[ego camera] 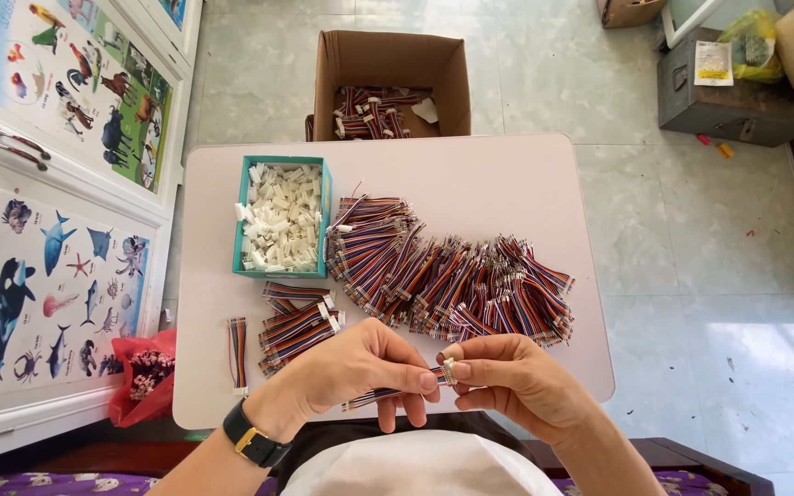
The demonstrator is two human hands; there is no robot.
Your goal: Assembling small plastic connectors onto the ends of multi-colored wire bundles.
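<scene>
Above the table's near edge (195, 404), both hands (360, 367) (507, 377) pinch a striped cable (388, 393), lying left-right, connector end rightward.

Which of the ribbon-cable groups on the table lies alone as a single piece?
The single cable at the table's left edge, left of the small stack. It lies by itself, apart, unlike that stack and the large fanned pile.

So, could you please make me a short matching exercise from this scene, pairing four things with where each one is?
Things:
1. white plastic connectors
2. cardboard box
3. red bag
4. striped cable

Places:
A. floor beyond the table
B. between both hands
C. teal tray on the table
D. floor at the table's left near corner

Pairs: 1-C, 2-A, 3-D, 4-B
</scene>
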